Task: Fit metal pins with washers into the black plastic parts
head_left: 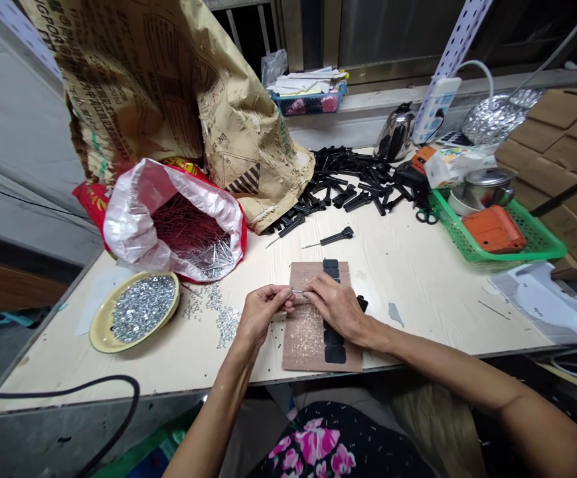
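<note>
My left hand (263, 313) and my right hand (335, 304) meet over a brown board (308, 338) at the table's front edge. Between their pinched fingertips lies a thin metal pin (299, 292). My right hand also seems to cover a black handle piece (362, 303), which shows only at its edge. Black pads (331, 267) run along the board. Small silver washers (218, 312) lie scattered left of my left hand. Two finished pins with black handles (332, 237) lie further back on the table.
A yellow dish of silver washers (136, 310) sits front left, a plastic bag of long pins (188, 236) behind it, and a big paper sack (168, 93) beyond. A heap of black handles (352, 179) lies at the back. A green basket (542, 245) stands right.
</note>
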Tool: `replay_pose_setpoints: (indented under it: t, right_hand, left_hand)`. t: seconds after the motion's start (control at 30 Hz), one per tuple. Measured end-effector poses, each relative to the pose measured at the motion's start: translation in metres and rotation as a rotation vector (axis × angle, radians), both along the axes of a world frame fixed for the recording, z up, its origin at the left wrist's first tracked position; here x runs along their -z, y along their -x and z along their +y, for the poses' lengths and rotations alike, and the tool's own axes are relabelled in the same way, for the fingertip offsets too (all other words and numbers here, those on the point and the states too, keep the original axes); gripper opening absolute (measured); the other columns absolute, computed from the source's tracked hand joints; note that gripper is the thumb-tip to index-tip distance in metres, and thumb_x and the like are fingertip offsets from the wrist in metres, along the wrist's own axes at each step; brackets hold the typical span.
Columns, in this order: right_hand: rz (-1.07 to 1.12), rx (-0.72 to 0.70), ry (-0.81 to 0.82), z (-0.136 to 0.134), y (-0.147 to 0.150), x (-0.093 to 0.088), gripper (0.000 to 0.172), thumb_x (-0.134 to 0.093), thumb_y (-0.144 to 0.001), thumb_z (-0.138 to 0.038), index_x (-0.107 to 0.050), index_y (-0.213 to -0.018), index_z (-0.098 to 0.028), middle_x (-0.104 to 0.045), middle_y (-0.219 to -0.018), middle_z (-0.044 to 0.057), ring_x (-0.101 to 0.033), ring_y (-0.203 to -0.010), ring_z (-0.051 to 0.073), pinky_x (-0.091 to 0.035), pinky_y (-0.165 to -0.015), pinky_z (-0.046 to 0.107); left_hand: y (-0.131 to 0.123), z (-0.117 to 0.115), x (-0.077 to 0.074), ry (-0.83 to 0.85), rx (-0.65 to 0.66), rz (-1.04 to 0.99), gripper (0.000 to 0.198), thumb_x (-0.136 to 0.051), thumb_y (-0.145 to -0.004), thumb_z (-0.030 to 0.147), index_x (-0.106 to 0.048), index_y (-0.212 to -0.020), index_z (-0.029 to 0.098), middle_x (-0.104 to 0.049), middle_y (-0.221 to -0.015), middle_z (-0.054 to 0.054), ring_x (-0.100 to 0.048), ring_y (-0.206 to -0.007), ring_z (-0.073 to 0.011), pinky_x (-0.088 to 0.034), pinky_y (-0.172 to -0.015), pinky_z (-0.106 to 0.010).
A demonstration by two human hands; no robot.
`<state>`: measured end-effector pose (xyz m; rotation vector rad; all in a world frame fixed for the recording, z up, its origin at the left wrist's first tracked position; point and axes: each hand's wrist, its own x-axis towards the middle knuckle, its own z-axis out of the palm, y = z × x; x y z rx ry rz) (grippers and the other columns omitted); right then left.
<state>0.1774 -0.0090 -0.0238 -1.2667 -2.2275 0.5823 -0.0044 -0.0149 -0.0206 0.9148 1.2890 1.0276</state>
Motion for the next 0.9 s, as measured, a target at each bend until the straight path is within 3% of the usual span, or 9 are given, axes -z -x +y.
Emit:
replay_pose_setpoints:
  t: [0.13,0.27,0.4,0.47,0.57,0.63,0.8,0.83,0.9]
  right_hand:
    - [-0.037,0.008,0.009,-0.002,-0.013,0.001,0.022,-0.04,-0.096,-0.03,-0.059,-0.099,-0.02,-0.056,-0.091,0.002,-0.057,-0.078,0.012,-0.042,-0.065,0.022]
    - [-0.045,0.035,-0.011,0.004,-0.039,0.001,0.022,-0.041,-0.096,-0.032,-0.061,-0.101,-0.023,-0.057,-0.095,0.001,-0.056,-0.081,0.011,-0.041,-0.064,0.021]
    - [-0.154,0.112,-0.089,0.032,-0.068,0.006,0.023,-0.044,-0.095,-0.034,-0.063,-0.098,-0.022,-0.056,-0.094,0.003,-0.054,-0.084,0.013,-0.038,-0.059,0.022]
    - [-0.198,0.105,-0.12,0.051,-0.078,0.012,0.023,-0.046,-0.094,-0.034,-0.064,-0.094,-0.02,-0.057,-0.091,0.003,-0.053,-0.087,0.015,-0.037,-0.061,0.023]
    - [-0.24,0.056,-0.162,0.067,-0.085,0.022,0.023,-0.046,-0.094,-0.032,-0.063,-0.092,-0.018,-0.058,-0.09,0.004,-0.051,-0.09,0.016,-0.038,-0.062,0.023]
    - [-0.256,-0.017,-0.191,0.062,-0.087,0.028,0.025,-0.042,-0.096,-0.029,-0.062,-0.09,-0.016,-0.058,-0.088,0.004,-0.05,-0.086,0.015,-0.036,-0.059,0.022]
    - [-0.285,-0.521,-0.285,0.03,-0.092,0.029,0.031,-0.031,-0.098,-0.016,-0.06,-0.089,-0.018,-0.056,-0.081,0.001,-0.046,-0.077,0.011,-0.032,-0.051,0.019]
    - [-0.289,-0.518,-0.286,0.029,-0.094,0.027,0.03,-0.031,-0.097,-0.015,-0.059,-0.089,-0.018,-0.055,-0.08,0.001,-0.046,-0.076,0.011,-0.032,-0.051,0.019]
    - [-0.279,-0.355,-0.258,0.032,-0.094,0.024,0.029,-0.032,-0.097,-0.015,-0.059,-0.086,-0.015,-0.055,-0.079,0.002,-0.046,-0.074,0.011,-0.033,-0.05,0.019]
  left_hand:
    - [-0.011,0.0,0.001,0.038,0.037,0.004,0.03,-0.076,-0.066,0.037,-0.067,-0.076,0.01,-0.066,-0.066,-0.005,-0.057,-0.055,-0.0107,-0.051,-0.058,-0.025]
    - [-0.019,-0.002,0.002,-0.01,0.067,0.085,0.045,-0.073,-0.069,0.039,-0.066,-0.105,0.014,-0.067,-0.085,-0.005,-0.062,-0.068,-0.014,-0.054,-0.066,-0.03]
    - [-0.022,-0.006,0.01,-0.307,0.086,0.545,0.049,-0.06,-0.081,0.04,-0.055,-0.125,0.021,-0.064,-0.11,-0.01,-0.06,-0.101,-0.0239,-0.049,-0.089,-0.043]
    - [-0.024,-0.009,0.019,-0.455,0.156,0.793,0.048,-0.054,-0.086,0.037,-0.05,-0.131,0.021,-0.056,-0.128,-0.012,-0.046,-0.124,-0.0285,-0.037,-0.103,-0.049]
    - [-0.031,-0.015,0.036,-0.569,0.274,1.015,0.054,-0.045,-0.09,0.035,-0.036,-0.139,0.015,-0.035,-0.147,-0.015,-0.018,-0.14,-0.0306,-0.025,-0.11,-0.053]
    - [-0.035,-0.017,0.045,-0.598,0.306,1.101,0.056,-0.041,-0.092,0.034,-0.03,-0.142,0.012,-0.027,-0.151,-0.017,-0.011,-0.141,-0.031,-0.025,-0.11,-0.054]
    - [-0.039,-0.017,0.055,-0.624,0.303,1.147,0.055,-0.036,-0.094,0.033,-0.024,-0.144,0.013,-0.022,-0.152,-0.017,-0.008,-0.141,-0.0301,-0.026,-0.11,-0.054]
    - [-0.039,-0.016,0.056,-0.625,0.298,1.144,0.055,-0.036,-0.094,0.033,-0.024,-0.144,0.013,-0.022,-0.152,-0.017,-0.008,-0.141,-0.0299,-0.026,-0.11,-0.054]
    - [-0.039,-0.015,0.057,-0.629,0.286,1.143,0.055,-0.036,-0.094,0.033,-0.025,-0.144,0.013,-0.023,-0.152,-0.017,-0.008,-0.141,-0.0297,-0.025,-0.111,-0.054]
